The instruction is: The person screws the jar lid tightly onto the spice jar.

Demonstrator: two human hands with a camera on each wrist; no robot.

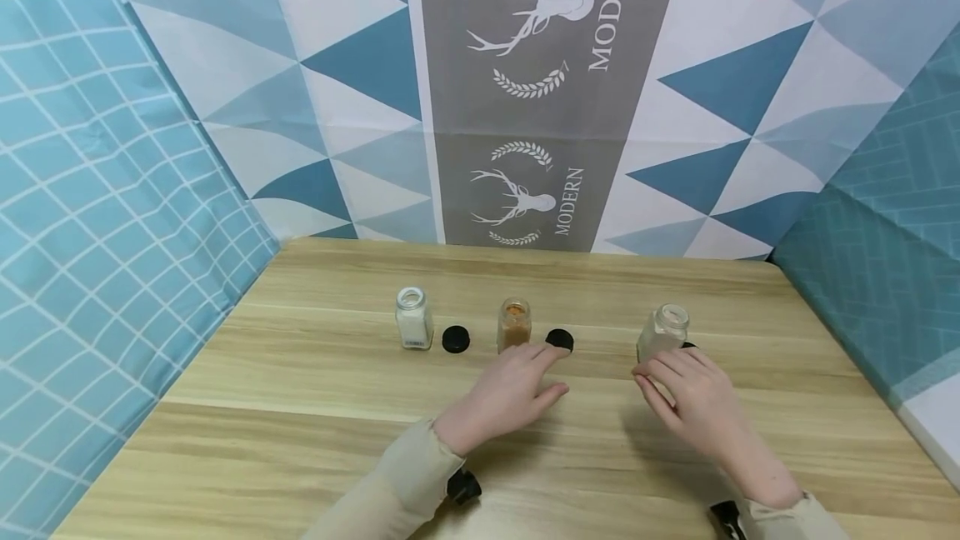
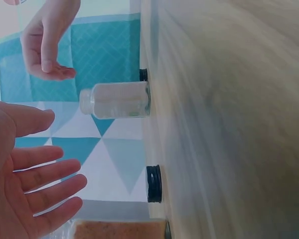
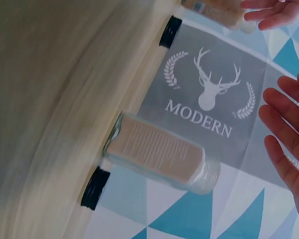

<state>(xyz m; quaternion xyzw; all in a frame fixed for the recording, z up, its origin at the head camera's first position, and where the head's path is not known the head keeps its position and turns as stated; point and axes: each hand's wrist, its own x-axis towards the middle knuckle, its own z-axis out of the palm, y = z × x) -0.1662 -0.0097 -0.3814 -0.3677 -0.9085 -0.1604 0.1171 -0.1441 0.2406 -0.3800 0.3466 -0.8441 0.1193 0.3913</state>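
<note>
My left hand (image 1: 510, 390) hovers in front of the middle jar, its fingers spread and holding nothing. That jar (image 1: 514, 322) is clear glass with orange-brown powder inside and no lid on. A black lid (image 1: 559, 340) lies to its right, close to my left fingertips in the head view. On the right, my right hand (image 1: 692, 397) hangs with loose fingers in front of a glass jar (image 3: 159, 152) of pale beige contents. This jar stands upright and uncapped, and a black lid (image 3: 95, 188) lies beside it, partly hidden by the hand in the head view.
At the left stands another uncapped glass jar (image 1: 414, 319) of white contents, with a black lid (image 1: 455, 339) to its right. All stand on a wood-grain table (image 1: 300, 440). Patterned cloth (image 1: 360, 107) hangs behind and along both sides.
</note>
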